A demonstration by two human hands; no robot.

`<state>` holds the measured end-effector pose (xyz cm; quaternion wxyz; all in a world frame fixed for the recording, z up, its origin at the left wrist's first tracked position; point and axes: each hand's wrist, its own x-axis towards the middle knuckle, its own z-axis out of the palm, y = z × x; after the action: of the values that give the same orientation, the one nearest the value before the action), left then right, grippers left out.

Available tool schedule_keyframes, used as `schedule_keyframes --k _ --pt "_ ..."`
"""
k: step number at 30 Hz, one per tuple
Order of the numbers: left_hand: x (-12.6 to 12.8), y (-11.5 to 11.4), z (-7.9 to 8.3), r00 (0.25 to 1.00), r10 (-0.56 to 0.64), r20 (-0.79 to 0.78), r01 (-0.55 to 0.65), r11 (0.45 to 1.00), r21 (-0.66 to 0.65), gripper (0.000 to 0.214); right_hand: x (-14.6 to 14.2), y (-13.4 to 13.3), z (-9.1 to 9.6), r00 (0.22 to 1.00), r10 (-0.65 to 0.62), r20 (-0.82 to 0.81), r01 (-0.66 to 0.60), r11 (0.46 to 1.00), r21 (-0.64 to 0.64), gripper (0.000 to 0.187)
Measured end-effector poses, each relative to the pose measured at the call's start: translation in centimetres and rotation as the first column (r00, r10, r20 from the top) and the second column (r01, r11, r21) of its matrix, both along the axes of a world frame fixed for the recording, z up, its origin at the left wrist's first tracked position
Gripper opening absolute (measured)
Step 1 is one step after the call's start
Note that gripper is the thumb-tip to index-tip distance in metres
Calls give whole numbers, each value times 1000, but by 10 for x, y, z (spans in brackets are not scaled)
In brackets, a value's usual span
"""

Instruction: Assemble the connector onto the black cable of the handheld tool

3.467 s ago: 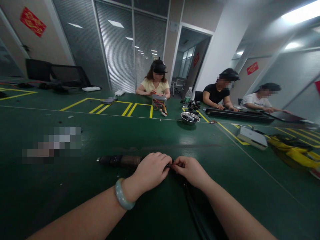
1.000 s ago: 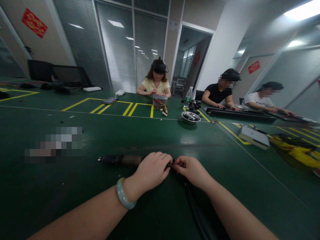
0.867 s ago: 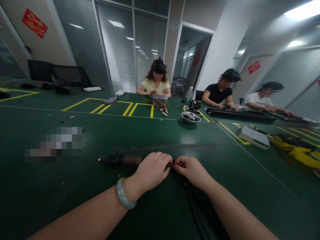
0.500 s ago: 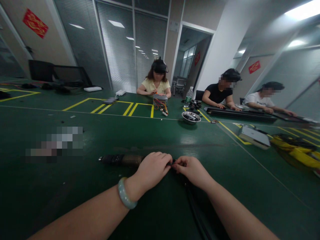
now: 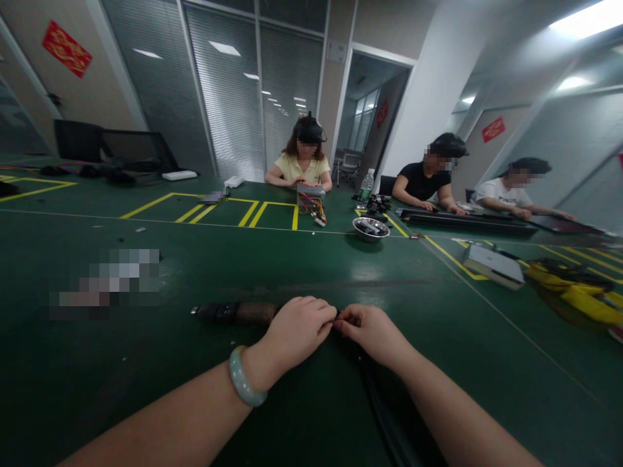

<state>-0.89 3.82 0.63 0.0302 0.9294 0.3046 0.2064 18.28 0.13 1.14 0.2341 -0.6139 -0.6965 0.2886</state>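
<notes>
An electric screwdriver with a worn brown body, black front end and metal tip lies on the green table, tip pointing left. Its rear end disappears under my left hand, whose fingers are closed over it. Right beside it, my right hand pinches with thumb and forefinger at the tool's back end. What sits in that pinch is tiny and mostly covered by the fingertips. From below my right hand a black cable runs down toward the table's near edge.
A metal bowl of small dark parts stands ahead, near a water bottle. Opposite, a person works at a grey box with coloured wires. Two people sit farther right. At right lie a silver box and a yellow bundle.
Both hands stay almost in place at the screwdriver's rear end. My right fingertips have shifted very slightly, and the whole view has drifted a little.
</notes>
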Motion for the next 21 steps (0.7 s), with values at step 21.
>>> schedule_keyframes --k 21 --pt "-1 1 -2 1000 -4 27 5 1000 -18 7 16 16 -10 787 -273 -554 237 962 -137 35"
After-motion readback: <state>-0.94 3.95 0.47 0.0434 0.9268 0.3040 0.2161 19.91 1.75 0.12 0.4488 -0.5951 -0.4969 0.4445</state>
